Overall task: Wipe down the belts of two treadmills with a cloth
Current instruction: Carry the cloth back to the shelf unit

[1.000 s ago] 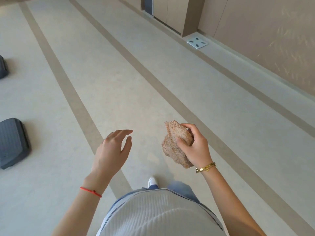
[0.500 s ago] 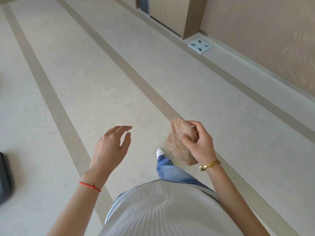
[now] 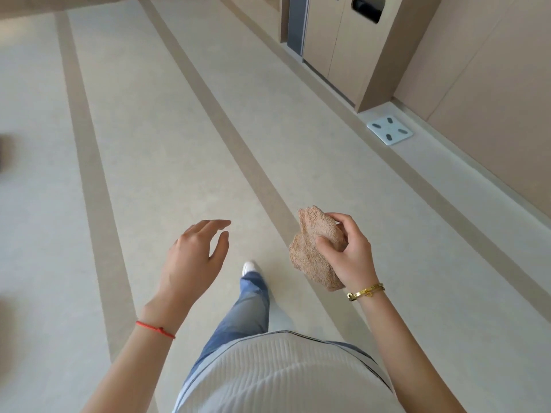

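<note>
— So, where is the cloth [image 3: 317,251]?

— Bunched up in the right hand [image 3: 347,254]. The fingers and thumb clamp round the fuzzy tan wad, held out in front of the body over the pale floor [image 3: 167,150].

— And the left hand [image 3: 193,260]?

— Empty, palm down, fingers loosely spread and slightly curled, gripping nothing. A red string bracelet [image 3: 155,329] sits on that wrist; a gold bangle [image 3: 366,292] is on the right one.

— Any bins or containers?

— A beige cabinet [image 3: 351,46] stands against the wall at top right, with two dark slots near its top. What is inside cannot be made out.

— Anything beside it?

— A white bathroom scale [image 3: 389,130] lies flat on the floor just beside the cabinet's corner, near the wall.

— Treadmills?

— Only a dark blur [image 3: 4,153] at the left edge, too unclear to name. One leg in blue jeans [image 3: 244,317] with a white shoe [image 3: 250,267] is stepped forward between the hands.
</note>
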